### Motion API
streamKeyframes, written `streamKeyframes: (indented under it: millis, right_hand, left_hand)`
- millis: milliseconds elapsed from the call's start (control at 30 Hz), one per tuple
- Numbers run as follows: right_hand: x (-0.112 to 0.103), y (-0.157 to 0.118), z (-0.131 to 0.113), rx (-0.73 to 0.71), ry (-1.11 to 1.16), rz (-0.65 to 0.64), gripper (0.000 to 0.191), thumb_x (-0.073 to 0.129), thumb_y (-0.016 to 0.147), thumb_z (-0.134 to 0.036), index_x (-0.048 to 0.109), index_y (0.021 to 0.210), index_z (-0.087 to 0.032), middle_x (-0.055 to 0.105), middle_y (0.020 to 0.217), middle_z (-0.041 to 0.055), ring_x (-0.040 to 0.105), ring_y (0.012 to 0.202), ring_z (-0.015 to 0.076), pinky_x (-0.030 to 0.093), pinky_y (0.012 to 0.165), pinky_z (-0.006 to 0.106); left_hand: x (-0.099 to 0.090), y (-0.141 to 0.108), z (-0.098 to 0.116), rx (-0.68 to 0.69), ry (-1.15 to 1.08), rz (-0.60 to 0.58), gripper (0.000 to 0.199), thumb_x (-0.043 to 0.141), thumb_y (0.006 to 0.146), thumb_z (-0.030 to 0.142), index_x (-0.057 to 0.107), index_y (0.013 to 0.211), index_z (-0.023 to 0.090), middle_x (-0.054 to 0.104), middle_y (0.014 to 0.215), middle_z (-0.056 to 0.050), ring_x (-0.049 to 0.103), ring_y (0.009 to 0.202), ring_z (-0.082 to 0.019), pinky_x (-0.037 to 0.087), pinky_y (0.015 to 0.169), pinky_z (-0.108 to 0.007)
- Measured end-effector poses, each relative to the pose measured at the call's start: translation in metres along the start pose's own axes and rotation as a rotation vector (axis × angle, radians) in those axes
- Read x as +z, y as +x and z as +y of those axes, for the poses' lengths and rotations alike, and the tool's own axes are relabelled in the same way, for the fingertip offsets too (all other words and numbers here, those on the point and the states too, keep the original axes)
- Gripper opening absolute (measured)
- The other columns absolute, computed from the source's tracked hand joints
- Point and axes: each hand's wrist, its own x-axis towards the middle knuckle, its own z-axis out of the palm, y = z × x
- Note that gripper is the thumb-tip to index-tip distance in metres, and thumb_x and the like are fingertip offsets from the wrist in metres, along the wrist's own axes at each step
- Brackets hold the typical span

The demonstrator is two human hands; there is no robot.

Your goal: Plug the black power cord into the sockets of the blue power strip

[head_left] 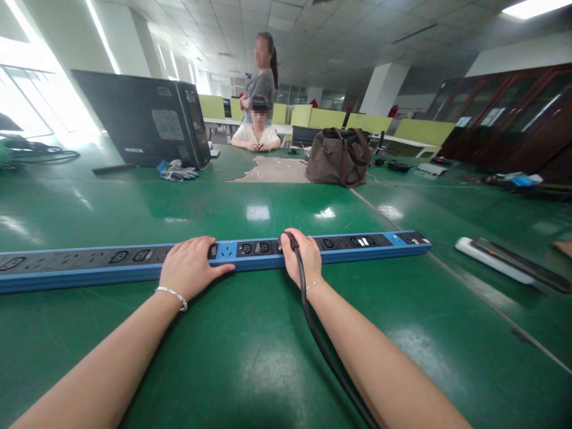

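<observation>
A long blue power strip [259,263] with a black socket face lies across the green tabletop in front of me. My left hand [188,267] grips it left of the middle, fingers over the top and thumb along the near edge. Right of that, my right hand [304,257] is closed round a black plug [289,239] at the strip's socket face. How deep the plug sits in a socket is hidden by my fingers. From the plug a black cable [315,330] runs down toward me, past my right forearm.
A black computer case [134,119] stands at the back left, with work gloves [176,171] beside it. A brown bag [335,158] sits at the back. White and dark bars [500,262] lie on the right. Two people [261,83] are beyond the table.
</observation>
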Motion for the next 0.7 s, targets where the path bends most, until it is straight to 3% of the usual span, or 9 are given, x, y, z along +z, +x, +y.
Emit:
streamKeyframes:
  millis: [133,300,700]
  right_hand:
    - [0.001,-0.002,-0.003,-0.038,-0.063,-0.002,0.031,0.043,0.091,-0.037,0.063,0.106,-0.019,0.070,0.105,0.0066,0.061,0.102,0.0200,0.037,0.098,0.037]
    - [0.006,-0.005,-0.003,-0.179,-0.198,0.041,0.033,0.042,0.092,-0.037,0.062,0.109,-0.018,0.068,0.110,0.0094,0.055,0.115,0.0223,0.027,0.106,0.043]
    - [0.012,-0.009,0.000,-0.150,-0.229,0.000,0.030,0.043,0.091,-0.035,0.063,0.104,-0.017,0.070,0.105,0.0093,0.057,0.112,0.0228,0.033,0.101,0.038]
  left_hand:
    - [0.000,0.000,0.000,0.007,0.012,0.004,0.072,0.051,0.069,0.070,0.054,0.115,0.014,0.064,0.112,-0.014,0.056,0.107,-0.030,0.038,0.094,-0.043]
    - [0.000,0.000,0.000,0.009,0.033,0.008,0.073,0.050,0.070,0.071,0.053,0.115,0.014,0.064,0.111,-0.014,0.057,0.106,-0.030,0.039,0.094,-0.043]
    - [0.000,0.000,0.000,0.012,0.025,0.020,0.073,0.053,0.069,0.069,0.054,0.115,0.012,0.064,0.111,-0.015,0.058,0.106,-0.031,0.040,0.093,-0.043]
